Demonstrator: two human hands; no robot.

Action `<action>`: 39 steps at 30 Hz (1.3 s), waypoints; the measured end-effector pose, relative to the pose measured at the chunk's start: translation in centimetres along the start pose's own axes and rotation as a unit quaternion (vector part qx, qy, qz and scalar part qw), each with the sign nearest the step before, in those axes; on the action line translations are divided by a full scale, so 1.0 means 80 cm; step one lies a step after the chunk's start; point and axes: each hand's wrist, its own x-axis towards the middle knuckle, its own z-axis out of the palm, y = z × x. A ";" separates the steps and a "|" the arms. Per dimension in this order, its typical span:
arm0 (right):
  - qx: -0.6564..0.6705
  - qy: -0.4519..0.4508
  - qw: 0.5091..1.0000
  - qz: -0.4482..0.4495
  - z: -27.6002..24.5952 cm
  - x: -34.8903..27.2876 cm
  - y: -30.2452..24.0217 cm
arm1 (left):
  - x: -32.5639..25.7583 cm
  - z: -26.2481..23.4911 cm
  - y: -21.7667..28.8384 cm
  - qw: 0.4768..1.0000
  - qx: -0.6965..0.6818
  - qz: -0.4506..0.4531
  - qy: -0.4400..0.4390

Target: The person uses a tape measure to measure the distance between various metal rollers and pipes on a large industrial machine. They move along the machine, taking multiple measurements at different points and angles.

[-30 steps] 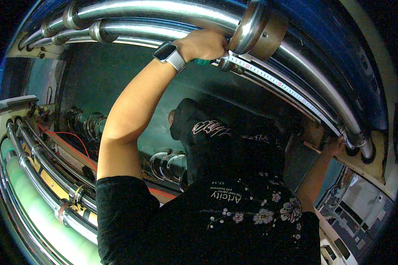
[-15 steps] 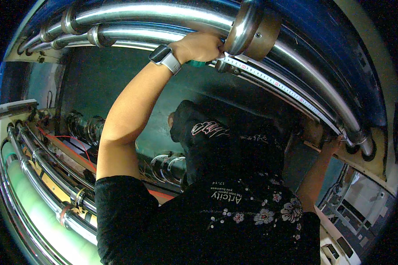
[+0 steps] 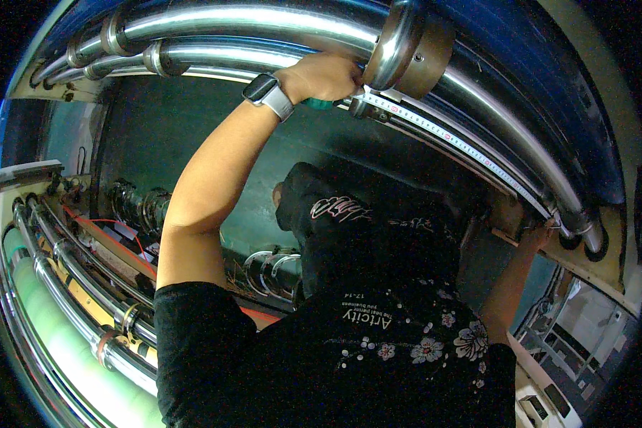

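My left hand (image 3: 327,76), with a grey-banded watch (image 3: 262,88) on its wrist, is closed beside a wide metal collar (image 3: 392,53) on the upper roller shaft. Its fingers are wrapped round a tape measure, whose green case (image 3: 322,104) shows only in part below the palm. From there the white tape blade (image 3: 471,150) runs out to the right along the metal bars, pulled straight. At the blade's far right end is my right hand (image 3: 541,234), small and dim, its fingers closed at the tape next to the bar ends. Finger detail there is hard to make out.
Polished roller shafts (image 3: 250,25) with collars cross the top. At lower left stand more rollers (image 3: 71,278) beside a glowing green-white cylinder (image 3: 57,321). Ringed shafts (image 3: 274,271) and a red cable (image 3: 146,251) lie below my left arm. The machine side frame (image 3: 610,264) borders the right.
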 end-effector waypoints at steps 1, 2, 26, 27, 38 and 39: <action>-0.010 0.004 1.000 -0.028 -0.023 0.023 -0.004 | 0.006 0.001 -0.001 1.000 -0.012 0.012 0.005; -0.001 0.004 0.999 -0.033 -0.031 0.024 0.015 | 0.011 0.006 0.001 1.000 -0.005 0.015 0.009; -0.005 -0.009 0.999 -0.052 -0.037 0.045 0.030 | 0.006 0.010 -0.005 1.000 0.003 -0.010 0.006; -0.006 -0.007 0.999 -0.052 -0.038 0.045 0.030 | 0.006 0.010 -0.005 1.000 -0.002 -0.006 0.010; -0.009 -0.008 0.999 -0.042 -0.034 0.049 0.035 | 0.008 0.007 -0.010 1.000 -0.007 0.021 -0.017; -0.010 -0.008 0.999 -0.042 -0.034 0.050 0.036 | 0.007 0.007 -0.008 1.000 -0.001 0.011 -0.021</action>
